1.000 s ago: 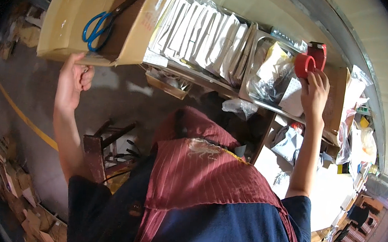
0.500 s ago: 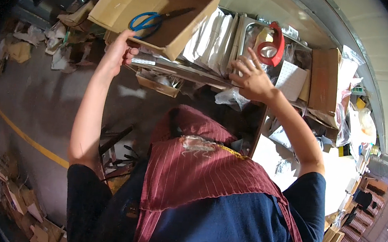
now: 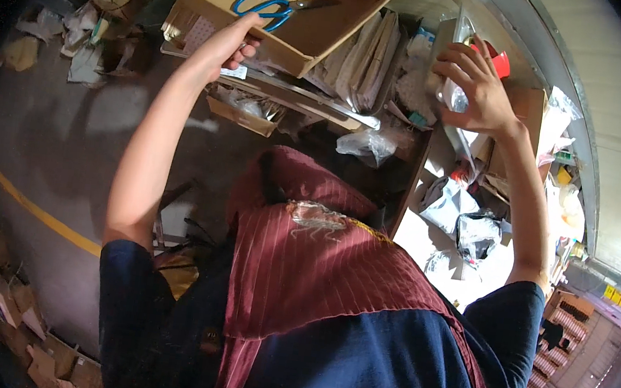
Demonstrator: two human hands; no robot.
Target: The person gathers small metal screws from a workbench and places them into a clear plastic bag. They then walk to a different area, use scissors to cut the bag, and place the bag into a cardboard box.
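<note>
My left hand (image 3: 229, 48) grips the near edge of a shallow cardboard box (image 3: 360, 27), thumb over the rim and fingers curled below. Inside the box lie scissors (image 3: 274, 10) with blue handles and dark blades. At the right, my right hand (image 3: 481, 92) is curled round the near-left side of a metal tray (image 3: 443, 52), which looks tilted. Partly hidden behind those fingers is a red tape dispenser (image 3: 500, 62).
Upright brown and white envelopes (image 3: 364, 62) stand between the box and the tray. Below the shelf edge are a small open carton (image 3: 241, 113) and a clear plastic bag (image 3: 368, 147). Dark and grey plastic bags (image 3: 478, 235) lie on a white surface at the right.
My right hand has moved right and closed on the tray, which has shifted right and tilted, uncovering clutter beside the envelopes. The box, still in my left hand, appears farther right and up in view.
</note>
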